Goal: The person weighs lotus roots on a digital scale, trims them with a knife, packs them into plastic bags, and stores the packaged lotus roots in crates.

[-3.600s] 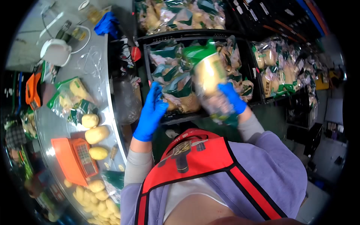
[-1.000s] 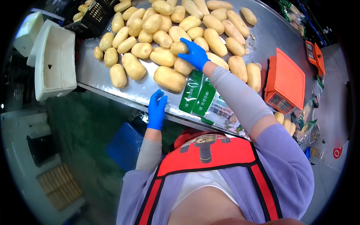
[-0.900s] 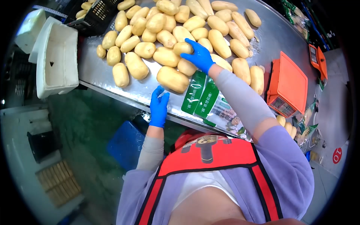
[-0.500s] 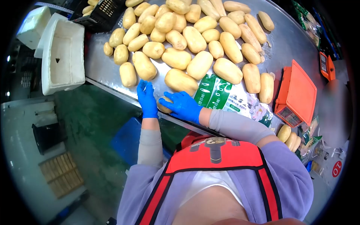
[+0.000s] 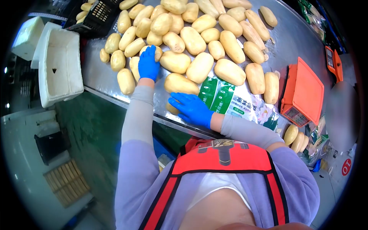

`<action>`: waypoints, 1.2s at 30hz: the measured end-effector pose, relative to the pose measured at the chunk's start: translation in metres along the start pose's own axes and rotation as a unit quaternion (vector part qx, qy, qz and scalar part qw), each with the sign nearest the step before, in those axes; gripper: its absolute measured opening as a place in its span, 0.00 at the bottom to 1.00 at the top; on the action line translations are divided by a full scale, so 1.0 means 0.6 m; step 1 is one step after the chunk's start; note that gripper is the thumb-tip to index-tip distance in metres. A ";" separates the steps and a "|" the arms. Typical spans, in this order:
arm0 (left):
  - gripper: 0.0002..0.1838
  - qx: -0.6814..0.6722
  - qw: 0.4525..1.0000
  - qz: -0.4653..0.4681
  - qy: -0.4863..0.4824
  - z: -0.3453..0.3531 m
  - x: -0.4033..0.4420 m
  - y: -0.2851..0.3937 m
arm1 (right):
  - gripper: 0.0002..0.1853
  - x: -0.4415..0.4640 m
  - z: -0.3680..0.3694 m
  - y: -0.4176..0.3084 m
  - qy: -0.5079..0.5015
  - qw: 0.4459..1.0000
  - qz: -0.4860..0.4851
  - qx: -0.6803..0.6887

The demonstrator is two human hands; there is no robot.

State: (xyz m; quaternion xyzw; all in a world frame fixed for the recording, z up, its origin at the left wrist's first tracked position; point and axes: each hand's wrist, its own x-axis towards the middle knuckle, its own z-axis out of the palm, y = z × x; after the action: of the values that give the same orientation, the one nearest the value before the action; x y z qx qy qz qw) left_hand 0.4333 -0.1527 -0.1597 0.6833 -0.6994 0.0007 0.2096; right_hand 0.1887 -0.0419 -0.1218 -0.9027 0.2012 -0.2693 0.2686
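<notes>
Peeled lotus root pieces lie across the metal table. My left hand (image 5: 148,66), in a blue glove, reaches over the near rows. Its fingers are stretched over a lotus root piece (image 5: 157,53) and partly cover the longer lotus root (image 5: 135,68) beside it. My right hand (image 5: 191,109), also gloved in blue, is open with fingers extended at a small lotus root piece (image 5: 171,109) near the table edge. Whether the fingers press on it I cannot tell. Just beyond lies a thick lotus root (image 5: 181,84). Green and white printed plastic bags (image 5: 239,100) lie right of this hand.
An orange scale (image 5: 303,92) stands on the right of the table (image 5: 293,42). At the back left is a black crate (image 5: 100,17) beside a white foam box (image 5: 60,65). More lotus roots (image 5: 291,135) sit below the scale.
My left hand has moved forward from the table edge onto the lotus roots. My right hand has shifted slightly right, its fingers loosened from around the small piece. The view has shifted a little.
</notes>
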 end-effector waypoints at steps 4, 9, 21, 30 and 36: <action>0.36 -0.164 0.981 -0.097 -0.032 -0.066 0.001 0.020 | 0.30 -0.029 -0.041 0.013 0.056 0.992 0.103 0.049; 0.33 -0.595 0.767 -0.241 0.005 -0.150 -0.020 0.047 | 0.30 -0.018 -0.101 0.034 0.124 0.970 0.177 0.111; 0.34 -0.848 0.472 -0.231 -0.068 -0.176 -0.110 0.195 | 0.46 0.086 -0.156 -0.011 0.184 0.977 0.092 0.054; 0.28 -0.825 0.490 -0.269 -0.081 -0.161 -0.120 0.210 | 0.45 0.058 -0.157 -0.015 0.202 0.972 0.116 0.029; 0.31 -0.822 0.509 -0.230 -0.109 -0.153 -0.124 0.235 | 0.45 0.040 -0.157 -0.031 0.194 0.967 0.158 0.040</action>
State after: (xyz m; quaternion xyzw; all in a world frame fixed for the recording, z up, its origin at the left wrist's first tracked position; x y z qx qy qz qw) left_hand 0.3237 -0.0460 -0.0573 0.3361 -0.2219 -0.6978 0.5923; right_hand 0.1554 -0.0752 -0.0345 -0.7782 0.3786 -0.4015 0.2996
